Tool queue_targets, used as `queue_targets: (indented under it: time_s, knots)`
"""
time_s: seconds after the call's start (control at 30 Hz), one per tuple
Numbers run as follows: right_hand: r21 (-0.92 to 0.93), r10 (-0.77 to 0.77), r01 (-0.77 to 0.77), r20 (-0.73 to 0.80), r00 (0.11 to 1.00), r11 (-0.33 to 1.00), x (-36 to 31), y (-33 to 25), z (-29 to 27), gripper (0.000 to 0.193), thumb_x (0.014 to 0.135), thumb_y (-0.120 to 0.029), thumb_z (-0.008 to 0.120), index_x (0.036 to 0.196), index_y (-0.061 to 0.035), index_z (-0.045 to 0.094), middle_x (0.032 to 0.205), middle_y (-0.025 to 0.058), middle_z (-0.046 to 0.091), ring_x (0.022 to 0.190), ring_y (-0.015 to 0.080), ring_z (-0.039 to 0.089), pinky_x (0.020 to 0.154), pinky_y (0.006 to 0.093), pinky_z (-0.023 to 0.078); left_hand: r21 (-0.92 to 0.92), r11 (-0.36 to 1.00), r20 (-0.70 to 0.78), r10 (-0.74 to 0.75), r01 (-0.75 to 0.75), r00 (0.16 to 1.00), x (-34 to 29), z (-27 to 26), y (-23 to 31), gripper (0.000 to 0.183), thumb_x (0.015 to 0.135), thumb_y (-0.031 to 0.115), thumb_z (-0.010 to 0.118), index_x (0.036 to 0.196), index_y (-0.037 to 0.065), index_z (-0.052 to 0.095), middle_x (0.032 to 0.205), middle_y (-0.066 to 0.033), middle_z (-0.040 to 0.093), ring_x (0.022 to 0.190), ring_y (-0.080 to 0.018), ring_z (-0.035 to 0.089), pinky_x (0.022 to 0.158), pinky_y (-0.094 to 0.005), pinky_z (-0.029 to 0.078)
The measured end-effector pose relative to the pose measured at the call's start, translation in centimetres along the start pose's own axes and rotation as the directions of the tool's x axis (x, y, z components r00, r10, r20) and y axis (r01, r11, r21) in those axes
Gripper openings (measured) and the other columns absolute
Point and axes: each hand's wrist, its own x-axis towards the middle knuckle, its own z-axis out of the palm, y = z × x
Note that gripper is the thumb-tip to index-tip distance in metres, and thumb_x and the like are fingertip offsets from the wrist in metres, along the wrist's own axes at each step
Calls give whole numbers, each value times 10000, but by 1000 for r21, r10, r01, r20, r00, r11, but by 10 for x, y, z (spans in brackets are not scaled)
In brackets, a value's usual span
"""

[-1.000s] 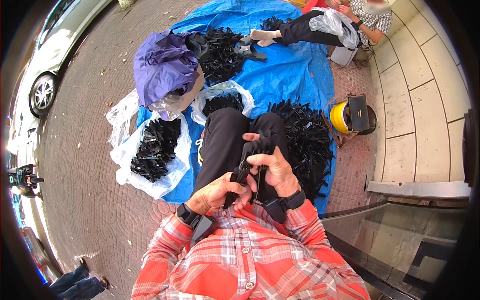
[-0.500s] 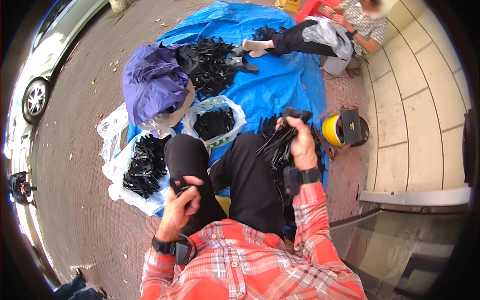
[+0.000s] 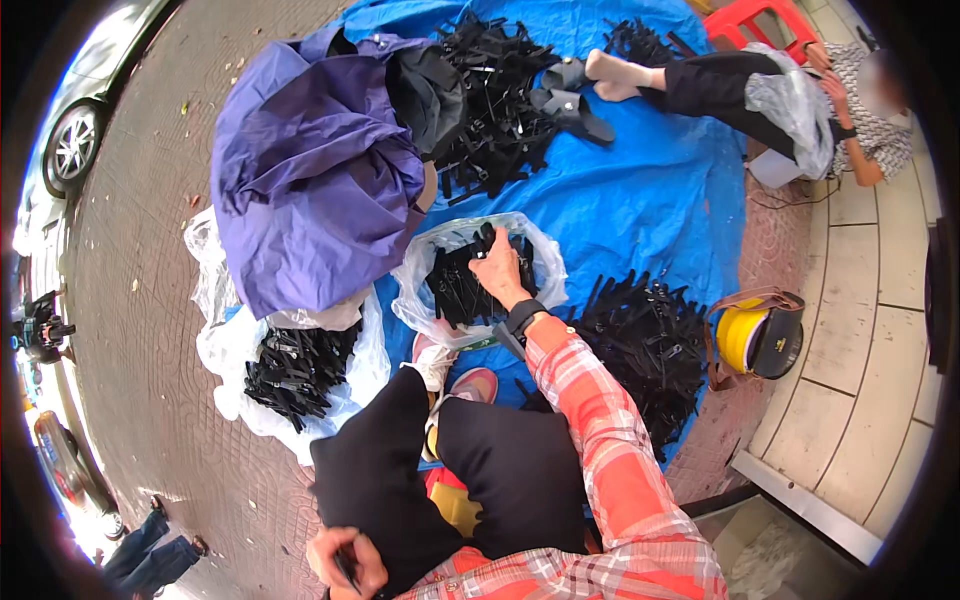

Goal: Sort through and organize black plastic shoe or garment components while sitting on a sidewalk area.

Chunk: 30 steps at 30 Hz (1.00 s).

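My right hand (image 3: 503, 272) reaches forward into an open white plastic bag (image 3: 548, 250). Its fingers are closed around some black zipper-like strips (image 3: 486, 238). More such strips (image 3: 455, 285), with small shiny bits, fill the bag below it. Down by my left thigh, my left hand (image 3: 345, 560) is curled on a small dark piece (image 3: 347, 568), too little of which shows to name. A big heap of black strips (image 3: 645, 350) lies right of my right forearm. Left of my knees, another pile of strips (image 3: 300, 370) rests on a white plastic sheet (image 3: 232, 358).
A blue tarp (image 3: 640, 220) spreads underneath. Purple fabric (image 3: 300, 170) mounds at left beside another strip heap (image 3: 500, 110) and grey sandals (image 3: 575, 112). A seated person (image 3: 720, 85) stretches their legs across the far right. A yellow-and-black bag (image 3: 755, 335) stands near the tiled wall.
My right hand has gone from above the right-hand heap, with a bunch of strips, into the plastic bag. My left hand has dropped back toward my body. The view has shifted.
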Motion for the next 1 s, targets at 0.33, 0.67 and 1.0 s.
queue_targets:
  time_s: [0.33, 0.67, 1.0]
  knots:
    - [-117, 186, -182, 27, 982, 976, 1, 29, 58, 899, 617, -244, 821, 1277, -5, 260, 1185, 295, 420, 1122, 458, 439, 910, 496, 422, -64, 866, -307, 456, -496, 835, 0, 21, -47, 164, 750, 139, 619, 760, 0, 534, 638, -113, 541, 556, -190, 513, 543, -292, 418]
    - [201, -163, 176, -81, 983, 964, -109, 63, 1, 493, 770, -81, 617, 1212, 37, 435, 1299, 279, 383, 1216, 434, 385, 1010, 435, 356, -223, 973, -172, 17, -56, 985, 1, 21, 10, 156, 759, 84, 650, 854, 19, 545, 755, -120, 537, 690, -228, 508, 672, -328, 421]
    - [-463, -305, 89, -416, 857, 882, -207, 166, -197, 323, 724, 33, 542, 1044, 56, 501, 1185, 238, 443, 1086, 392, 471, 903, 431, 441, -74, 991, 86, 116, -110, 990, 12, 33, 50, 163, 874, 123, 583, 909, -7, 490, 781, -108, 515, 680, -212, 500, 640, -327, 413]
